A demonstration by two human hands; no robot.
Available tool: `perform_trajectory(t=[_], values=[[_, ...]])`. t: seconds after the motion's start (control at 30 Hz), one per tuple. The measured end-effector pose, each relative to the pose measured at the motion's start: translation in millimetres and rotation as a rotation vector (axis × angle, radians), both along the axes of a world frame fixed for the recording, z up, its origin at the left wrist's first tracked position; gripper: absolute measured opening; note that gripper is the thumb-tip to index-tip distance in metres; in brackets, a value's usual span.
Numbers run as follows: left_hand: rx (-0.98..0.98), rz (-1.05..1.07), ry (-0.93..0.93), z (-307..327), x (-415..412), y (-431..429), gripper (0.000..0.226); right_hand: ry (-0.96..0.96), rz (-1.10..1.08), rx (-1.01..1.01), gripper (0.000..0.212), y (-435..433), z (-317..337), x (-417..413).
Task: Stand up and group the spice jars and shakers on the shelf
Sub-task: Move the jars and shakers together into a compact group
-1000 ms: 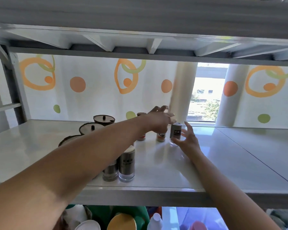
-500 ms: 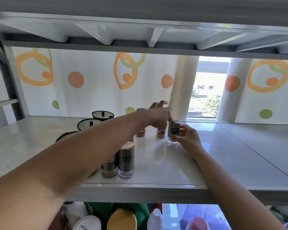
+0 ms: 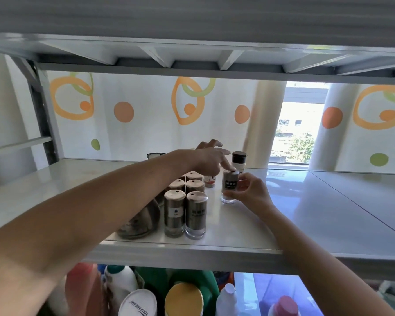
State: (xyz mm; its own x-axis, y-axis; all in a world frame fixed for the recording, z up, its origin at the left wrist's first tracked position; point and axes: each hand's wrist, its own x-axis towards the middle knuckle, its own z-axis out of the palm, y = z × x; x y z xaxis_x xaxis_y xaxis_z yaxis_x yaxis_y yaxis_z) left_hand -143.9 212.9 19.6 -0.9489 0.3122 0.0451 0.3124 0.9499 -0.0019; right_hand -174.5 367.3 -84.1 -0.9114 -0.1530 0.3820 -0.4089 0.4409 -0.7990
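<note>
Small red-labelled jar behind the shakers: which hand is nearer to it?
Left. The left hand hovers just above the jar; the right hand grips a shaker to its right.

Free room: bare shelf (image 3: 328, 213) is lying open at 3 o'clock of the shaker cluster (image 3: 185, 201).
Obstacle, 9 o'clock: lidded pot (image 3: 141, 222) is sitting just beside it.
Obstacle, 1 o'clock: dark-capped jar (image 3: 238, 159) is standing upright.
</note>
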Motion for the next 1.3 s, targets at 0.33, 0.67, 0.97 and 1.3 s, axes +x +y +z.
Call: perform_trajectory(t=[0.33, 0.67, 0.97, 1.3], values=[[-0.034, 0.114, -0.048, 10, 8, -25, 0.077, -0.006, 0.074, -0.070, 0.037, -40, -6, -10], [-0.034, 0.155, -0.123, 11, -2, -41, 0.082, -0.027, 0.144, -0.142, 0.033, -47, -4, -17], [0.017, 0.210, -0.138, 13, 11, -61, 0.078, -0.007, 0.205, -0.189, 0.030, -72, 0, -16], [-0.046, 0.171, -0.133, 11, 0, -88, 0.078, -0.017, 0.339, -0.111, 0.025, -89, 2, -20]])
